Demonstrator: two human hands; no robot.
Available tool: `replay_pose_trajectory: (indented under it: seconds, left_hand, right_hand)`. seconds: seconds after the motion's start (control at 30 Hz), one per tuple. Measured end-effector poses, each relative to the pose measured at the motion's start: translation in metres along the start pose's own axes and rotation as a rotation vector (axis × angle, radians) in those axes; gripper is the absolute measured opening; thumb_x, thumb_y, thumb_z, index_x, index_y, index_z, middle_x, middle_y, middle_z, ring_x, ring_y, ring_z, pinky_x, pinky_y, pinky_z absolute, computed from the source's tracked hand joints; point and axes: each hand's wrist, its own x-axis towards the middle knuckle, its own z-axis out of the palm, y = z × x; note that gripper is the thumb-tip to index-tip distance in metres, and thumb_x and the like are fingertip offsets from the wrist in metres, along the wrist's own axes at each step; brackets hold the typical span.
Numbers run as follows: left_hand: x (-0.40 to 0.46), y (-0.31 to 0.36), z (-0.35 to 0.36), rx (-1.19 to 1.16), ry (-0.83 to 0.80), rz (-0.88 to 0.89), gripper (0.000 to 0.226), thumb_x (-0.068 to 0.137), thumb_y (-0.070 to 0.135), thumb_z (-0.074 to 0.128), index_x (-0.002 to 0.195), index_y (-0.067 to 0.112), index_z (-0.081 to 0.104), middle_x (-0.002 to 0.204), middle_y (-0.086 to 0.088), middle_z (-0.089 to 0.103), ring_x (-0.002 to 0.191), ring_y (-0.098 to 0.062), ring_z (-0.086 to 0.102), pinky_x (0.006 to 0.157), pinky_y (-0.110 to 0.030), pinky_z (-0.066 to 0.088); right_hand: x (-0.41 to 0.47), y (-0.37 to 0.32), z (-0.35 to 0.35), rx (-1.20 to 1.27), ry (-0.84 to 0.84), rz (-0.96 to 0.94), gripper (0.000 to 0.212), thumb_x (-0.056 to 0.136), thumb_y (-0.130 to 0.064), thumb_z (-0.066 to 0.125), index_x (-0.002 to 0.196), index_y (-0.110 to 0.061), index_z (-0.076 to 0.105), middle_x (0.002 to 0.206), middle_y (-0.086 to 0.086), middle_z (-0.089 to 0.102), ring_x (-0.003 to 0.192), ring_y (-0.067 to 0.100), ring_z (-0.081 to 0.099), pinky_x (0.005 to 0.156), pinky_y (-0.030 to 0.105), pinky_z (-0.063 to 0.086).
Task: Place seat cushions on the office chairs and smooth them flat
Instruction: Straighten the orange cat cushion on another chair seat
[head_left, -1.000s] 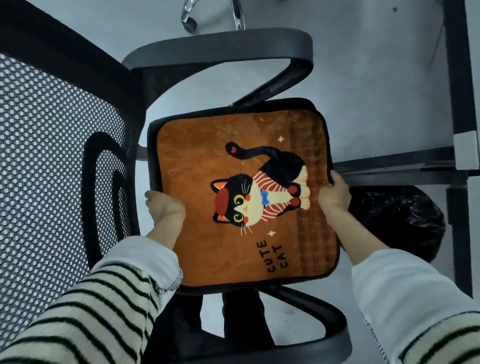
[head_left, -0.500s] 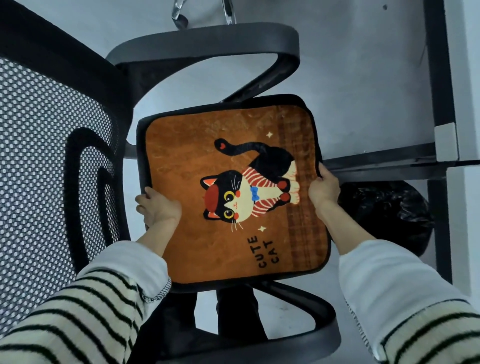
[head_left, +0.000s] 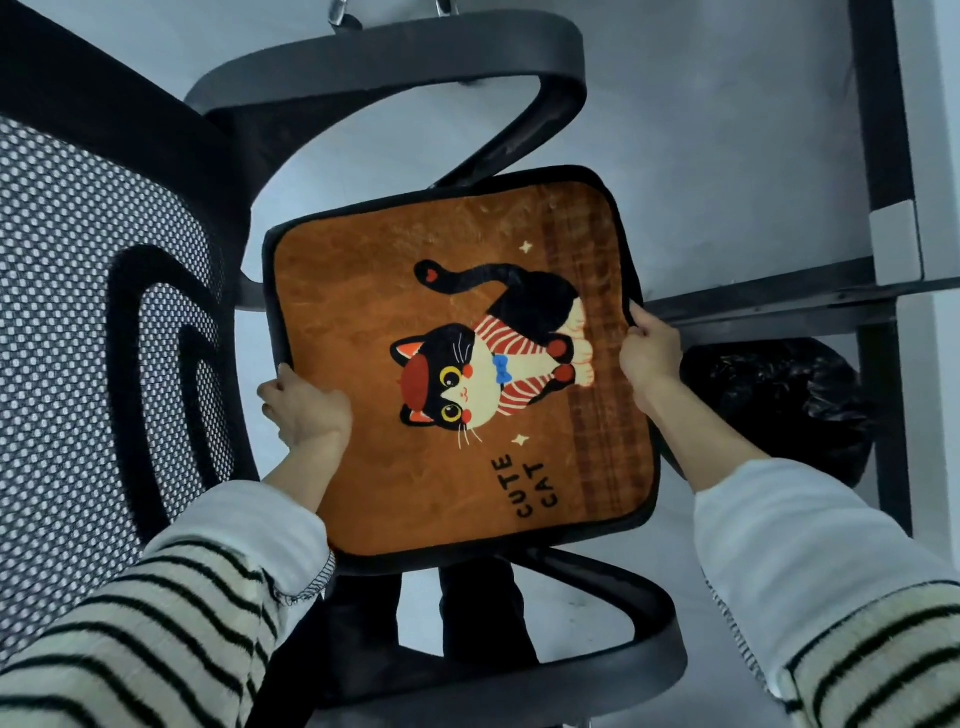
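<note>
An orange seat cushion (head_left: 363, 291) with a black border and a cartoon cat labelled "CUTE CAT" lies over the seat of a black office chair, seen from above. My left hand (head_left: 306, 405) grips the cushion's left edge beside the mesh backrest (head_left: 78, 312). My right hand (head_left: 649, 353) grips its right edge, fingers curled round the border. The cushion sits turned at a slight angle between the two curved armrests (head_left: 415, 57) and hides the seat beneath it.
A second armrest (head_left: 597, 660) curves below the cushion. A black desk frame (head_left: 779, 306) with an upright leg stands at the right, and a bin lined with a black bag (head_left: 779, 405) sits under it. Grey floor shows around the chair.
The cushion has turned a little, its far corner swinging toward the right. Both hands keep their grip on its opposite edges.
</note>
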Motion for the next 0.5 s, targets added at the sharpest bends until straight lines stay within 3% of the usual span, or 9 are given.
replay_pose_trajectory:
  seconds: [0.13, 0.23, 0.3, 0.37, 0.5]
  left_hand:
    - [0.001, 0.001, 0.000, -0.001, -0.011, -0.005, 0.062, 0.087, -0.002, 0.039, 0.146, 0.004, 0.024, 0.143, -0.021, 0.025, 0.130, -0.039, 0.030, 0.104, -0.049, 0.033]
    - [-0.001, 0.000, 0.002, 0.015, -0.073, 0.012, 0.064, 0.087, 0.002, 0.040, 0.147, 0.007, 0.020, 0.146, -0.020, 0.022, 0.132, -0.038, 0.028, 0.107, -0.048, 0.033]
    - [-0.007, -0.003, 0.003, 0.065, -0.129, 0.049, 0.068, 0.090, 0.009, 0.042, 0.150, 0.012, 0.011, 0.152, -0.019, 0.013, 0.139, -0.036, 0.020, 0.113, -0.047, 0.026]
    - [-0.017, -0.007, 0.006, 0.143, -0.186, 0.094, 0.071, 0.093, 0.017, 0.041, 0.151, 0.016, 0.001, 0.157, -0.017, -0.004, 0.145, -0.033, 0.004, 0.118, -0.047, 0.015]
    - [-0.040, -0.019, 0.013, 0.193, -0.254, 0.139, 0.076, 0.094, 0.024, 0.045, 0.151, 0.024, -0.006, 0.156, -0.012, -0.022, 0.145, -0.031, -0.013, 0.115, -0.057, 0.008]
  right_hand:
    - [0.007, 0.004, 0.000, 0.010, -0.014, 0.022, 0.049, 0.098, -0.004, 0.032, 0.137, -0.029, 0.049, 0.116, 0.005, 0.066, 0.092, 0.018, 0.064, 0.090, 0.035, 0.055]
    - [0.007, 0.007, -0.001, -0.006, -0.019, 0.015, 0.047, 0.099, -0.008, 0.036, 0.143, -0.024, 0.040, 0.130, 0.003, 0.057, 0.110, 0.017, 0.058, 0.102, 0.034, 0.047]
    - [-0.001, 0.012, 0.000, -0.079, -0.014, -0.036, 0.045, 0.100, -0.011, 0.036, 0.144, -0.023, 0.038, 0.135, -0.002, 0.049, 0.121, 0.015, 0.050, 0.108, 0.030, 0.038]
    - [-0.011, 0.022, -0.001, -0.184, 0.009, -0.074, 0.047, 0.101, -0.014, 0.037, 0.146, -0.024, 0.033, 0.143, 0.005, 0.043, 0.129, 0.021, 0.044, 0.111, 0.032, 0.033]
    - [-0.038, 0.052, -0.007, -0.369, 0.061, -0.074, 0.053, 0.098, -0.009, 0.040, 0.148, -0.021, 0.029, 0.141, 0.016, 0.037, 0.131, 0.028, 0.038, 0.110, 0.035, 0.029]
